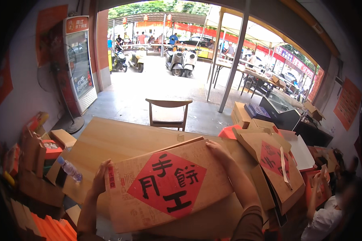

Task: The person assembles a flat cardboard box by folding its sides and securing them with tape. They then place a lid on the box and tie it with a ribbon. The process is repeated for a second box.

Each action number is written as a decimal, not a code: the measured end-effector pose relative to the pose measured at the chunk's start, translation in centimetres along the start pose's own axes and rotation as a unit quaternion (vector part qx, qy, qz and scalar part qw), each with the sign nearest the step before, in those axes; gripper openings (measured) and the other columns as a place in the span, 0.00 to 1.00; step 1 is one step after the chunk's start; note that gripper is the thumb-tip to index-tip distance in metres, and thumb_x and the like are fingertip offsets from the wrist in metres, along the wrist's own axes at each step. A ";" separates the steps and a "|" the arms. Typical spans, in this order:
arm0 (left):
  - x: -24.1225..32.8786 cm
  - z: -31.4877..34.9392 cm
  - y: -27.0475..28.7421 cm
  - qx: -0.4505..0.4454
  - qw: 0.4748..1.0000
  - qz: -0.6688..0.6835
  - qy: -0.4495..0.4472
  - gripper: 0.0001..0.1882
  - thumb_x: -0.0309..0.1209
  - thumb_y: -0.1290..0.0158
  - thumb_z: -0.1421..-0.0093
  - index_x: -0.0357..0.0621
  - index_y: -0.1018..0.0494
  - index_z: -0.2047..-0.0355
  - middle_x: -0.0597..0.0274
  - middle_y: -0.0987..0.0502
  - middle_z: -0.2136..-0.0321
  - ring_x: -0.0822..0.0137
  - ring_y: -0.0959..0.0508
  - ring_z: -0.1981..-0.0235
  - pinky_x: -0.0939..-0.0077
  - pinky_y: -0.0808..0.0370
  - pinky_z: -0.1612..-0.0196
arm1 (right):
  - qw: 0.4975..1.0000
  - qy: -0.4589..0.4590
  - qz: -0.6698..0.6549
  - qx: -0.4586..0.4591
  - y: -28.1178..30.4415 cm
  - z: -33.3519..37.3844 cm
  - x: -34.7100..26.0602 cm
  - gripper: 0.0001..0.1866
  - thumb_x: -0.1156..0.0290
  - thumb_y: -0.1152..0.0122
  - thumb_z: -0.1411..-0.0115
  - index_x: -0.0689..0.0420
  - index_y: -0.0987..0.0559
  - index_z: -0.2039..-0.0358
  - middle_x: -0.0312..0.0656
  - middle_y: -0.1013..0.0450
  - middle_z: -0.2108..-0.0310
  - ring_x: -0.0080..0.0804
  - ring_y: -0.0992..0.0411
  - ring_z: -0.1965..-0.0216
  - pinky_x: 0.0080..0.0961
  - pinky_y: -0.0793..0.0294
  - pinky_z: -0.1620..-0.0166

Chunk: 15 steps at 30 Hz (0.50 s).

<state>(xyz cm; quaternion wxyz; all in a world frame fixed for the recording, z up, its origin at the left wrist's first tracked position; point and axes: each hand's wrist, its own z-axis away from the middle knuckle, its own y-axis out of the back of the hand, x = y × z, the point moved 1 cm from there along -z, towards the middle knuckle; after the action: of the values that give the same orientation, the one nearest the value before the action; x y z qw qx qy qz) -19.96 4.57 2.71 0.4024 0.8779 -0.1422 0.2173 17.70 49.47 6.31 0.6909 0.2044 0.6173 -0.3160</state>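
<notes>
Tilted in front of me is a large flat brown cardboard box [120,209], its face printed with a red diamond and black brush-style characters. My left hand [101,178] grips its left edge. Along the far edge, near the right corner, my right hand [216,149] is closed on the same box. The box is held over the near part of a light wooden table [108,140]. A plastic water bottle [70,168] lies on the table to the left of my left hand. What the box covers beneath it is hidden.
Similar cardboard boxes [287,184] are piled at the right, beside another person [323,213]. More boxes [32,193] and orange-red pieces [52,227] crowd the left. A wooden chair [169,114] stands beyond the table, with a drinks fridge [79,64] farther left.
</notes>
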 end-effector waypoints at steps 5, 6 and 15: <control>-1.7 0.7 1.3 -0.104 0.971 0.192 0.097 0.56 0.28 0.30 0.43 0.42 0.56 0.23 0.47 0.33 0.36 0.53 0.25 0.39 0.60 0.26 0.37 | 1.000 0.018 -0.010 0.001 0.1 -2.3 2.1 0.21 0.66 0.51 0.24 0.64 0.27 0.36 0.45 0.22 0.46 0.33 0.23 0.48 0.33 0.22 0.44; -2.2 1.0 1.5 -0.113 0.935 0.307 0.136 0.58 0.27 0.31 0.44 0.44 0.58 0.22 0.49 0.33 0.35 0.55 0.25 0.39 0.60 0.25 0.38 | 1.000 0.014 -0.009 -0.016 0.6 -2.7 2.4 0.21 0.66 0.51 0.24 0.64 0.27 0.36 0.45 0.22 0.46 0.33 0.23 0.48 0.33 0.22 0.44; -2.4 -1.6 -1.1 0.038 0.767 0.518 0.377 0.22 0.31 0.48 0.28 0.42 0.35 0.36 0.58 0.23 0.49 0.69 0.20 0.51 0.71 0.20 0.49 | 0.987 0.029 0.154 0.047 -1.2 -3.3 0.2 0.23 0.59 0.49 0.24 0.64 0.24 0.40 0.41 0.22 0.48 0.29 0.25 0.47 0.29 0.26 0.43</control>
<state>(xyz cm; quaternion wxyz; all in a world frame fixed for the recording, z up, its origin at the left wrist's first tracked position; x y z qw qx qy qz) -21.97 6.71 1.75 0.2162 0.5334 -0.4038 0.7112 14.50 50.78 5.77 0.7026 0.3380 0.5830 -0.2284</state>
